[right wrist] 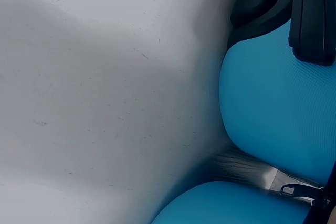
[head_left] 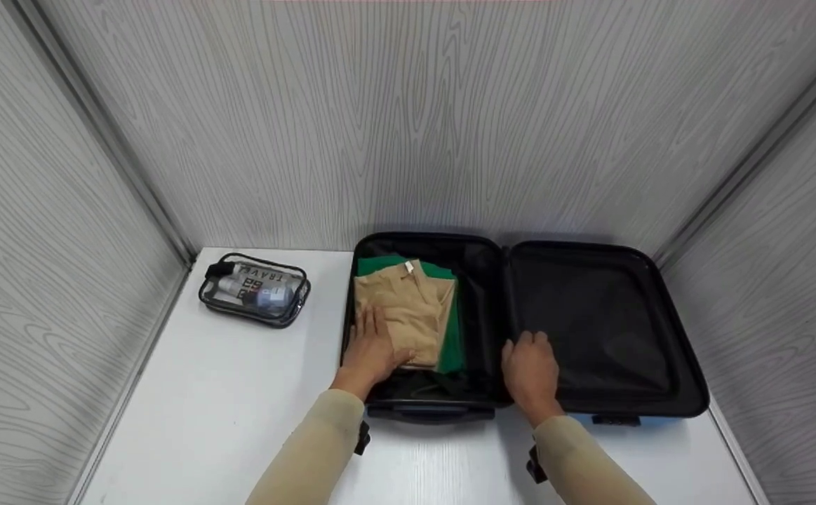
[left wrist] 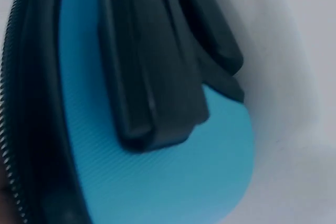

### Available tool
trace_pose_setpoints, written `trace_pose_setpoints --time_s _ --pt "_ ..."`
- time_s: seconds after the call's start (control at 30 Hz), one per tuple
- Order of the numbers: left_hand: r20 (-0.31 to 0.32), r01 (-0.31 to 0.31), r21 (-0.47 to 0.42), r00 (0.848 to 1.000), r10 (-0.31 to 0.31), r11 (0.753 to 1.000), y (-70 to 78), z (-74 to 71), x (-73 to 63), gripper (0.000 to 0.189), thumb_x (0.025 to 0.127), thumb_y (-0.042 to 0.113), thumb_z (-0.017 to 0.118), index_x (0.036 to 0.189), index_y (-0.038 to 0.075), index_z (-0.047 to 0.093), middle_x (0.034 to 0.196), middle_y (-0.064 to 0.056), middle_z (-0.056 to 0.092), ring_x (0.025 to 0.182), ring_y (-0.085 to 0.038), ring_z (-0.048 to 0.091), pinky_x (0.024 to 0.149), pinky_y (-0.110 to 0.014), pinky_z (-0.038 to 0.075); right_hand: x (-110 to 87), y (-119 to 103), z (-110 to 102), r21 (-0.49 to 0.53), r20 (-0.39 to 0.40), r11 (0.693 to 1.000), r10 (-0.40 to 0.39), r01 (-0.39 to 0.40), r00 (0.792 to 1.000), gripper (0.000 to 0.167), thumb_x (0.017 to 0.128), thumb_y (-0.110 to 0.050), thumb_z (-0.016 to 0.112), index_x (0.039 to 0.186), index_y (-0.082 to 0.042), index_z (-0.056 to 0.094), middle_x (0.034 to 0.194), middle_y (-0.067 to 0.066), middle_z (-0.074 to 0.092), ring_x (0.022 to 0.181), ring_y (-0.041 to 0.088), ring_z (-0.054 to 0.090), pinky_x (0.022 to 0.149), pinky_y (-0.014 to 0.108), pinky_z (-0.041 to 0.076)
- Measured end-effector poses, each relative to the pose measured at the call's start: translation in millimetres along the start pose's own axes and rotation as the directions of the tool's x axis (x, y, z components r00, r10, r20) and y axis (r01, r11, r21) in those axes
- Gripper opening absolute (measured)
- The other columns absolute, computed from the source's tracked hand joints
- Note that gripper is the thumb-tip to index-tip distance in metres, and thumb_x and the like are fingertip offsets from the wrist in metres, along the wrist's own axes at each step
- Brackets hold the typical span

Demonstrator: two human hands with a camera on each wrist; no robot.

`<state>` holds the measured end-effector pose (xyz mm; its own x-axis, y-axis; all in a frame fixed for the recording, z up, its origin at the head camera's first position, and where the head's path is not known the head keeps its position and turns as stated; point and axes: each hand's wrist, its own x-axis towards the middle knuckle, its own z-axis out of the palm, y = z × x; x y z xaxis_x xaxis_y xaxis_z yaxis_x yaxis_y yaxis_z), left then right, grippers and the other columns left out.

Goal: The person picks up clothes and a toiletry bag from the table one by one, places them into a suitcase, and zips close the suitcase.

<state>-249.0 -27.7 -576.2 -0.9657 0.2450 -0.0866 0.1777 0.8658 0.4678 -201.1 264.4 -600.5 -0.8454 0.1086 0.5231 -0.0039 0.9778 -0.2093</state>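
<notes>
An open suitcase (head_left: 418,238) with black lining and a blue shell lies on the white table, its two halves side by side. In its left half, a folded tan garment (head_left: 397,291) with a small white tag lies on a folded green garment (head_left: 454,344). My left hand (head_left: 369,351) rests on the tan garment near its lower left, fingers spread. With curled fingers, my right hand (head_left: 532,368) grips the suitcase's inner edge where the halves meet; the fingertips are hidden. The right wrist view shows a zipper pull (right wrist: 299,190) near that hand.
Left of the suitcase stands a clear travel pouch (head_left: 253,287) with black trim and small bottles inside. A black handle (head_left: 432,414) sticks out at the suitcase's front. Grey wood-grain panels (head_left: 408,126) stand behind and on both sides of the table (head_left: 197,407).
</notes>
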Motion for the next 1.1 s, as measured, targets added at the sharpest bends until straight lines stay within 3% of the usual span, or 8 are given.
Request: trace_pose_setpoints --time_s 0.27,0.63,0.77,0.83,0.9,1.0,1.03,1.1 --pt "-0.014 -0.001 -0.020 1.000 0.001 1.000 -0.6 -0.1 -3.3 0.112 0.098 0.052 0.072 0.165 -0.011 0.008 0.171 -0.035 0.010 0.161 -0.049 0.005 0.128 -0.059 0.021 0.3 -2 -1 0.005 0.020 1.000 0.023 -0.023 1.000 0.030 0.099 -0.016 0.073 0.083 0.006 0.062 0.081 0.021 0.056 0.068 0.037 0.061 0.058 0.049 0.058" --pt "-0.011 0.030 -0.037 0.999 -0.031 0.999 3.5 -10.3 -10.0 0.096 0.102 0.041 0.071 0.161 -0.015 0.020 0.168 -0.036 0.020 0.159 -0.048 0.018 0.128 -0.055 0.025 1.0 -1 -1 0.012 0.054 0.999 0.041 -0.041 0.998 0.030 0.101 -0.017 0.071 0.085 0.006 0.062 0.081 0.021 0.056 0.068 0.037 0.060 0.059 0.050 0.058" --pt "-0.028 0.036 -0.067 0.999 -0.038 0.997 3.2 -16.2 -13.2 0.088 0.103 0.034 0.069 0.160 -0.015 0.024 0.167 -0.035 0.026 0.156 -0.047 0.029 0.125 -0.052 0.033 1.2 -1 -2 0.008 0.059 0.999 0.041 -0.042 0.997 0.030 0.101 -0.018 0.071 0.085 0.006 0.062 0.082 0.021 0.056 0.069 0.037 0.061 0.060 0.050 0.058" --pt "-0.054 0.033 -0.088 0.998 -0.038 0.996 2.1 -20.0 -14.7 0.080 0.105 0.030 0.066 0.160 -0.014 0.028 0.166 -0.034 0.030 0.144 -0.044 0.049 0.117 -0.050 0.043 1.1 -1 -2 0.010 0.060 0.999 0.044 -0.045 0.997 0.030 0.101 -0.018 0.071 0.086 0.006 0.062 0.082 0.021 0.056 0.069 0.037 0.061 0.060 0.051 0.058" --pt "-0.094 0.026 -0.124 0.995 -0.038 0.992 0.1 -24.0 -16.4 0.071 0.105 0.024 0.063 0.159 -0.012 0.033 0.164 -0.031 0.036 0.114 -0.038 0.070 0.099 -0.048 0.056 1.0 -1 -3 0.007 0.062 0.999 0.044 -0.044 0.997 0.030 0.101 -0.018 0.071 0.086 0.006 0.062 0.082 0.021 0.056 0.069 0.037 0.061 0.060 0.050 0.058" --pt "-0.168 -0.002 -0.169 0.985 -0.027 0.986 -3.7 -30.0 -18.4 0.059 0.104 0.015 0.059 0.156 -0.008 0.043 0.159 -0.025 0.048 0.067 -0.026 0.065 0.071 -0.043 0.057 0.9 -1 -3 0.004 0.061 0.999 0.042 -0.042 0.997 0.030 0.101 -0.018 0.071 0.086 0.006 0.062 0.082 0.021 0.057 0.069 0.037 0.061 0.060 0.050 0.058" --pt "-0.191 -0.015 -0.186 0.981 -0.021 0.982 -5.1 -31.9 -19.1 0.056 0.103 0.012 0.058 0.154 -0.008 0.047 0.157 -0.023 0.051 0.061 -0.023 0.060 0.067 -0.041 0.056 0.8 -1 -3 0.002 0.062 0.999 0.041 -0.041 0.997 0.030 0.101 -0.018 0.072 0.086 0.007 0.062 0.083 0.021 0.057 0.069 0.037 0.061 0.060 0.050 0.058" --pt "-0.236 -0.037 -0.196 0.972 -0.010 0.980 -7.9 -35.3 -20.2 0.050 0.102 0.009 0.058 0.150 -0.006 0.054 0.150 -0.021 0.060 0.067 -0.023 0.063 0.069 -0.041 0.057 0.9 -1 -3 0.004 0.063 0.999 0.038 -0.038 0.997 0.030 0.101 -0.018 0.071 0.087 0.007 0.062 0.083 0.022 0.057 0.069 0.038 0.061 0.061 0.050 0.058"
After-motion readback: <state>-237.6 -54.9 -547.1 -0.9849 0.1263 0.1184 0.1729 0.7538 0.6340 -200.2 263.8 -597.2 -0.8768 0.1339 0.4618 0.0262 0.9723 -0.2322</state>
